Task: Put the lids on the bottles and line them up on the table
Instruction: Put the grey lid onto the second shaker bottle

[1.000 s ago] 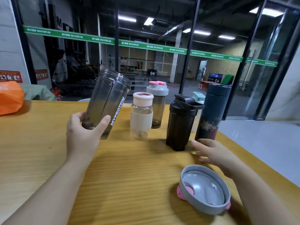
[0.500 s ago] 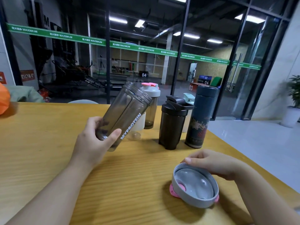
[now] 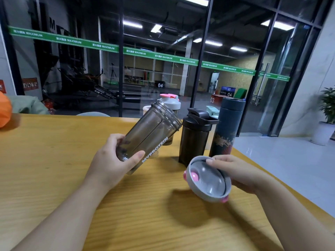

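the left hand (image 3: 116, 160) is wrapped around the bottom of the clear cup (image 3: 148, 136), thumb in front, fingers behind. the cup is off the table (image 3: 54, 160), tipped with its open top toward the right, and looks empty. the right hand (image 3: 235, 171) holds the grey lid (image 3: 208, 180) by its rim, inside facing up, just off the table. behind stand a black bottle (image 3: 194, 140) and a dark blue bottle (image 3: 226, 127), both with lids on.

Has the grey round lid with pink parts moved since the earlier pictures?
Yes. The grey round lid lay flat on the wooden table; now the right hand holds it lifted and tilted, nearer the black shaker bottle.
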Action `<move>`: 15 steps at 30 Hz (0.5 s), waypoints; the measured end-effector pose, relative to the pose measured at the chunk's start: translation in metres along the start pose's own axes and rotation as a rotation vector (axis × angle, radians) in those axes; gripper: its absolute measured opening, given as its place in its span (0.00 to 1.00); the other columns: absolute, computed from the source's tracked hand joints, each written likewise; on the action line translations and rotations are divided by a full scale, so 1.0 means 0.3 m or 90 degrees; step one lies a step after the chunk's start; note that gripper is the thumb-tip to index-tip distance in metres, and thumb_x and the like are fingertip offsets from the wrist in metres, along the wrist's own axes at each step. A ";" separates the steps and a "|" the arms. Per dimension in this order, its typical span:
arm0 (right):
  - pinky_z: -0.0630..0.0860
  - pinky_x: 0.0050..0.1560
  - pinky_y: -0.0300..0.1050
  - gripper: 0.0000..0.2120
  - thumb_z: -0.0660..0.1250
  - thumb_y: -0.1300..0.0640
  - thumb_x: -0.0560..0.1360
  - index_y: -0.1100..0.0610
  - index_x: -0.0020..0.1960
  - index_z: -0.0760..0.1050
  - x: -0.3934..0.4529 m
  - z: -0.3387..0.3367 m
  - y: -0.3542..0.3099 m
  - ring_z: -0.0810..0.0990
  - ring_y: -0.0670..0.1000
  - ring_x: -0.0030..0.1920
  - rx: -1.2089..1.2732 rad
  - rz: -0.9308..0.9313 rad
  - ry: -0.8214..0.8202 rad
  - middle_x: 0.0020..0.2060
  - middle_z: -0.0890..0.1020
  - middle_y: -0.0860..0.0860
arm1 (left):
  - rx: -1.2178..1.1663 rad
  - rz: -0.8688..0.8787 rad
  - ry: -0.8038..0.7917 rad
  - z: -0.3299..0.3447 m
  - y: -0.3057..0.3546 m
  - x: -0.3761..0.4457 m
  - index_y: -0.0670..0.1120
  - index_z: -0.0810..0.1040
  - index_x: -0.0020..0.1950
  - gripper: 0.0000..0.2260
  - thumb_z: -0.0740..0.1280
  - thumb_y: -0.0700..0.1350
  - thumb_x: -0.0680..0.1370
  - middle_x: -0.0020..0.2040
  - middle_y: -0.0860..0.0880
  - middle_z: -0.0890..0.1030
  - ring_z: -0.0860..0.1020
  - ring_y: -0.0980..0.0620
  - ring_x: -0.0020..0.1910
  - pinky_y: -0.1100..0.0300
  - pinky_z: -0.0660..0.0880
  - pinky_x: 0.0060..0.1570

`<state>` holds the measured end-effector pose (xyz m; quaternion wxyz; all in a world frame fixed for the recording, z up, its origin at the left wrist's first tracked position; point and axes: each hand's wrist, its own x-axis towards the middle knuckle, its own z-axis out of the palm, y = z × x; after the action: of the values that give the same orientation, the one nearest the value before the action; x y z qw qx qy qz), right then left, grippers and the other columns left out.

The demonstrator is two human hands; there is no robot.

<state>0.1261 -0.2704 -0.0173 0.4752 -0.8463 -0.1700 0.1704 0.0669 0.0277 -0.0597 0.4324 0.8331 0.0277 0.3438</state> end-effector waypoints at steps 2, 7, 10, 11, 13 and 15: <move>0.77 0.43 0.46 0.16 0.63 0.47 0.77 0.60 0.52 0.77 0.019 0.029 -0.007 0.81 0.55 0.44 0.078 -0.018 0.036 0.44 0.82 0.58 | -0.005 0.002 0.012 -0.001 -0.001 0.000 0.55 0.70 0.56 0.23 0.75 0.58 0.66 0.47 0.61 0.79 0.77 0.63 0.46 0.66 0.70 0.40; 0.74 0.44 0.52 0.16 0.59 0.49 0.80 0.59 0.57 0.77 0.070 0.131 -0.034 0.81 0.63 0.50 0.415 0.076 0.043 0.50 0.83 0.63 | -0.047 -0.013 0.052 -0.004 0.005 0.005 0.54 0.70 0.56 0.24 0.72 0.59 0.64 0.48 0.61 0.78 0.76 0.68 0.46 0.68 0.70 0.40; 0.76 0.35 0.46 0.16 0.56 0.52 0.79 0.60 0.60 0.73 0.090 0.172 -0.072 0.83 0.62 0.39 0.525 0.091 -0.007 0.44 0.81 0.64 | -0.052 -0.024 0.072 -0.006 0.004 0.009 0.54 0.69 0.57 0.25 0.72 0.59 0.64 0.49 0.62 0.77 0.77 0.67 0.46 0.69 0.69 0.41; 0.76 0.29 0.44 0.16 0.56 0.52 0.79 0.60 0.60 0.73 0.098 0.181 -0.085 0.83 0.60 0.37 0.529 0.087 -0.013 0.42 0.82 0.62 | -0.048 -0.024 0.079 -0.006 0.002 0.009 0.54 0.70 0.57 0.25 0.74 0.58 0.65 0.50 0.62 0.77 0.76 0.66 0.46 0.69 0.69 0.41; 0.74 0.27 0.42 0.14 0.57 0.52 0.78 0.58 0.57 0.75 0.119 0.198 -0.107 0.81 0.56 0.33 0.509 0.072 -0.014 0.36 0.82 0.58 | -0.033 -0.019 0.097 -0.008 -0.003 0.012 0.53 0.70 0.57 0.23 0.75 0.54 0.68 0.50 0.61 0.77 0.77 0.64 0.46 0.67 0.70 0.41; 0.75 0.32 0.44 0.15 0.59 0.48 0.77 0.57 0.53 0.78 0.144 0.213 -0.125 0.81 0.55 0.34 0.488 0.083 -0.013 0.36 0.83 0.55 | -0.024 -0.015 0.117 -0.011 -0.005 0.015 0.52 0.71 0.58 0.22 0.75 0.53 0.68 0.51 0.60 0.78 0.78 0.59 0.46 0.61 0.73 0.44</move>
<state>0.1310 -0.1849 -0.0219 0.7433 -0.6149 -0.0445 0.2597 0.0689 0.0324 -0.0570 0.4474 0.7896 0.0703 0.4140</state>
